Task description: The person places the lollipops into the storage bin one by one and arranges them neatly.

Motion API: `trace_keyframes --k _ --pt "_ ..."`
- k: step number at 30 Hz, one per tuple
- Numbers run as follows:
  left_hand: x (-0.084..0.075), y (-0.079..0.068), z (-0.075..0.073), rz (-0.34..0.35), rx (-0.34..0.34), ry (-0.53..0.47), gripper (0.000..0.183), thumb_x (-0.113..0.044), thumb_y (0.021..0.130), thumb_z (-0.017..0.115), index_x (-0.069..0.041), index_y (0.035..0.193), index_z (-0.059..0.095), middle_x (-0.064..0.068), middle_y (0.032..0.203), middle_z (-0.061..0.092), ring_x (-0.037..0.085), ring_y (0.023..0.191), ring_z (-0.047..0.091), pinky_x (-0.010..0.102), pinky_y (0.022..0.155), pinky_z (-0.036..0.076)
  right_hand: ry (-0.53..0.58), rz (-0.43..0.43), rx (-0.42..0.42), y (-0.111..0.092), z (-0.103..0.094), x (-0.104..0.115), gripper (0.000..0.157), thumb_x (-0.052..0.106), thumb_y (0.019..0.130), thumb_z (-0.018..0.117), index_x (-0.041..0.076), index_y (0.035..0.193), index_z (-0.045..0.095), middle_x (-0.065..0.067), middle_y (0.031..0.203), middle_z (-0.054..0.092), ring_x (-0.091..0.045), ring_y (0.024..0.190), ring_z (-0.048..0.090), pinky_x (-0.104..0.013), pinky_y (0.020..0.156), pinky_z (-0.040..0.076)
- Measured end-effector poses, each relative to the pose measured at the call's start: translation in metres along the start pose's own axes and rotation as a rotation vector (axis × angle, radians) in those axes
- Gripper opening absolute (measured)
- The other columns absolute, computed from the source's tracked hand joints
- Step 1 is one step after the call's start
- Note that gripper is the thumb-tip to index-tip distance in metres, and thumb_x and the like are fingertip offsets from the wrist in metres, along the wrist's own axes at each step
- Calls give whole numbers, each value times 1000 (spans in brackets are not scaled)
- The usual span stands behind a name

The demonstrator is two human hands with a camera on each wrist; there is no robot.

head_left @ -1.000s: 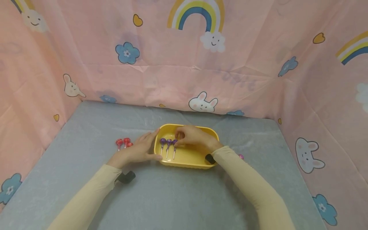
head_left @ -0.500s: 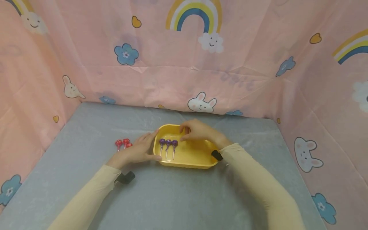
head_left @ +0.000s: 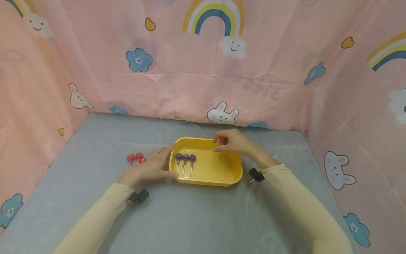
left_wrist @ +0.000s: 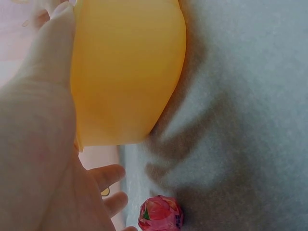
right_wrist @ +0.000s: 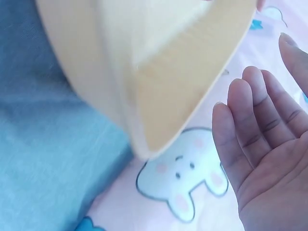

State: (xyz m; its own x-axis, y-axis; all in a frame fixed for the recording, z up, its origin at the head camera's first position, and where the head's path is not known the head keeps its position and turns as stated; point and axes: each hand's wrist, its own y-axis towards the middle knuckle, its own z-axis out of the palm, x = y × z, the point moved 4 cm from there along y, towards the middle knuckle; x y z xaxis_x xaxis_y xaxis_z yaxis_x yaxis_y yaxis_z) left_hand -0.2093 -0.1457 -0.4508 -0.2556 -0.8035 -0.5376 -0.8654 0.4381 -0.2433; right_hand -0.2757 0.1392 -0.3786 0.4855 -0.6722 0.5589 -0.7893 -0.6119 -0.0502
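Observation:
In the head view, a yellow plastic tray (head_left: 209,174) stands on the grey cloth. Three purple-wrapped lollipops (head_left: 185,158) lie side by side in its left part, sticks towards me. My left hand (head_left: 147,168) rests against the tray's left end, thumb and forefinger spread along the rim and the other fingers extended. Above the tray's far right rim is my right hand (head_left: 238,143), fingers loosely bent. The right wrist view shows that palm (right_wrist: 274,178) bare, with thumb and fingers apart.
Red-wrapped lollipops (head_left: 134,157) lie left of the tray, partly hidden by my left hand. A white stick (head_left: 252,181) shows beside the black wrist strap (head_left: 256,175) on the right. Pink patterned cloth (head_left: 177,88) hangs around the table.
My right hand has let go of the third purple lollipop and moved right and up, to the tray's far right rim. The left hand has stayed at the left end.

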Motion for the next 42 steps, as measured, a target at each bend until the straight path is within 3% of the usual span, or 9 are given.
trace_keyframes --k 11,27,42 --pt "0 0 0 5 1 -6 116 -61 81 71 -21 161 -3 14 167 14 40 155 7 66 122 12 54 82 -102 -42 -21 -31 32 33 84 79 13 107 69 -1 81 64 -18 72 57 -26 67 50" --pt "3 0 0 3 11 -13 117 -64 81 69 -23 160 -5 14 167 13 40 155 6 65 122 13 80 209 -176 -98 -18 -99 30 27 86 77 4 104 70 -5 78 65 -12 68 57 -23 64 49" --pt "0 -2 -1 6 16 -11 114 -61 83 70 -23 160 -5 13 168 13 40 155 5 64 122 14 175 338 -111 -140 -2 -137 29 28 87 76 5 105 69 -6 76 64 -7 63 56 -24 59 49"
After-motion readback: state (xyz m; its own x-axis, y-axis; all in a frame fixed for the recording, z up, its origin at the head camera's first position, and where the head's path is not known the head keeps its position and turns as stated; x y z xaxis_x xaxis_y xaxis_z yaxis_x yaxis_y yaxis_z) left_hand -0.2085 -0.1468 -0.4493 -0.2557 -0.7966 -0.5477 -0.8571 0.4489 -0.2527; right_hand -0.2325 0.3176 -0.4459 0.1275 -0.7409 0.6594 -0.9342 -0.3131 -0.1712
